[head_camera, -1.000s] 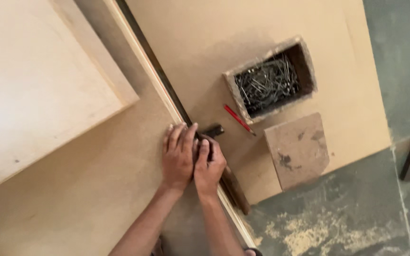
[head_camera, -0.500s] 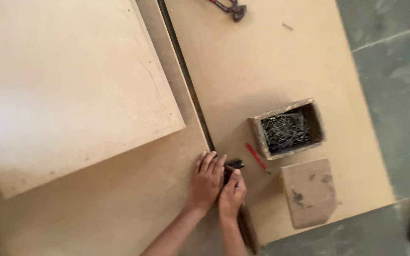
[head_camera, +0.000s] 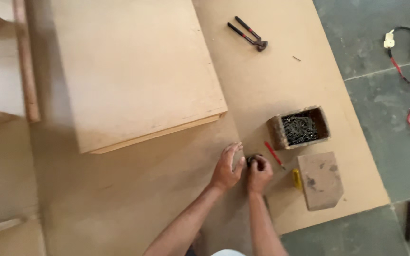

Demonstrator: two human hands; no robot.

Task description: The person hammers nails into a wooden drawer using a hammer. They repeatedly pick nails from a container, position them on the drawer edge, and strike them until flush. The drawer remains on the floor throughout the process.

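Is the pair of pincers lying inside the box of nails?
No, the pincers lie on the bare board far above the open box of nails, well apart from it.

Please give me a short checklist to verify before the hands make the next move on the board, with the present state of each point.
1. Right hand closed around the small dark object: ok.
2. Left hand flat on the board, fingers spread: ok.
3. What the dark object is: cannot tell.
4. Box of nails open and near the right hand: ok.
5. Red pencil lying apart from the fingers: ok.
6. Pincers near the hands: not ok, they lie at the far end.
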